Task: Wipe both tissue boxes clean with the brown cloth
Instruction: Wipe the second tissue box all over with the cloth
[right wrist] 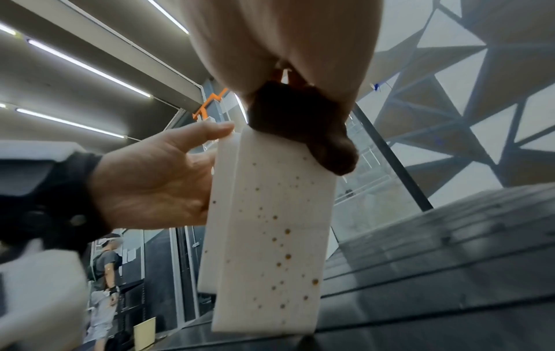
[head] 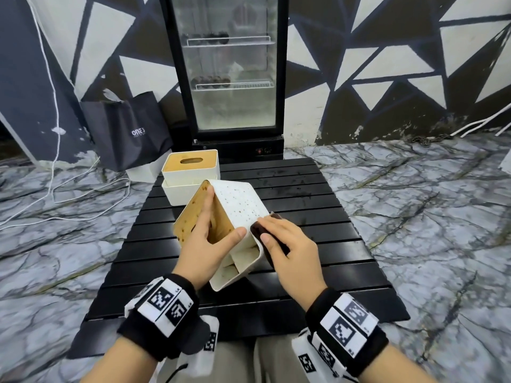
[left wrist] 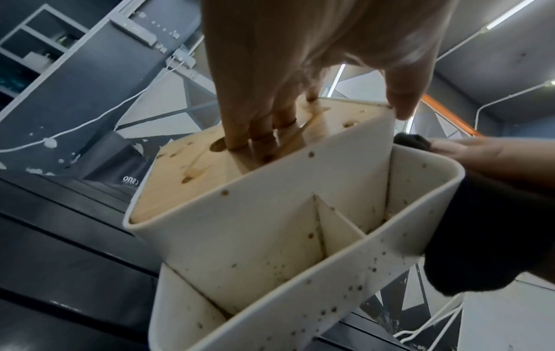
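A white tissue box [head: 240, 200] speckled with brown spots is held tilted above the black slatted table [head: 318, 244], its wooden lid facing left. My left hand [head: 218, 230] grips it, fingers [left wrist: 261, 135] hooked into the lid slot and thumb on the rim. My right hand [head: 273, 230] holds the bunched brown cloth [head: 258, 230] and presses it on the box's spotted side [right wrist: 270, 237], near its upper edge. The cloth [right wrist: 300, 123] is mostly hidden under that hand. A second white tissue box [head: 190, 186] with a wooden lid stands at the table's far left.
A glass-door fridge [head: 232, 78] stands behind the table, with a black bag [head: 130, 131] to its left. White cables [head: 55, 189] trail over the marble floor on the left. A person [right wrist: 105, 273] stands far off in the right wrist view.
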### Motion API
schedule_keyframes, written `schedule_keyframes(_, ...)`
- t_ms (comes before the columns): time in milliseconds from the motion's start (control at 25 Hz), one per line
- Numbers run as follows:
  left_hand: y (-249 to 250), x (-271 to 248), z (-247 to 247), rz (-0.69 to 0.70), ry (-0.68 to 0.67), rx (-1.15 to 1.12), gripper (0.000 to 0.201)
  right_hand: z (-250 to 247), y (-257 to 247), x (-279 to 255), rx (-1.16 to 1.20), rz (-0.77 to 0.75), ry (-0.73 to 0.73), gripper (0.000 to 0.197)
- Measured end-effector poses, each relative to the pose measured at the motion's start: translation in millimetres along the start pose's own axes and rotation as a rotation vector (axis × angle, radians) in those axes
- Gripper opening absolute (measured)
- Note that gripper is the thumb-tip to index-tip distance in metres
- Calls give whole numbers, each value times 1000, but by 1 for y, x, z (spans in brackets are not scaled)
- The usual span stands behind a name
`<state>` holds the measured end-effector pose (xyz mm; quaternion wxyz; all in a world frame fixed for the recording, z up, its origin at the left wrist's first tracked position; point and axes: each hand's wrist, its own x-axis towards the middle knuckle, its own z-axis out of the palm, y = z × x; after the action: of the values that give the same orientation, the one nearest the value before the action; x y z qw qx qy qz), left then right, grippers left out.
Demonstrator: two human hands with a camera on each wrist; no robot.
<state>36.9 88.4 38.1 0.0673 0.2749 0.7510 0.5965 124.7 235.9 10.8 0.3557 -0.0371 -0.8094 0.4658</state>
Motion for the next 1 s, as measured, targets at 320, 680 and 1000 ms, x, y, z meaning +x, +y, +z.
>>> schedule_keyframes(320,-3,1,-5,36,-23,-57,97,-1,-3,0,20,14,-20,29)
schedule_keyframes(680,-7,2,-5,43,-77,-30,97,-3,-3,15,13,41,-83,28)
schedule_keyframes(1000,-4,0,-3,57,-141,15,92,6,-12,23,44,-36,-91,31)
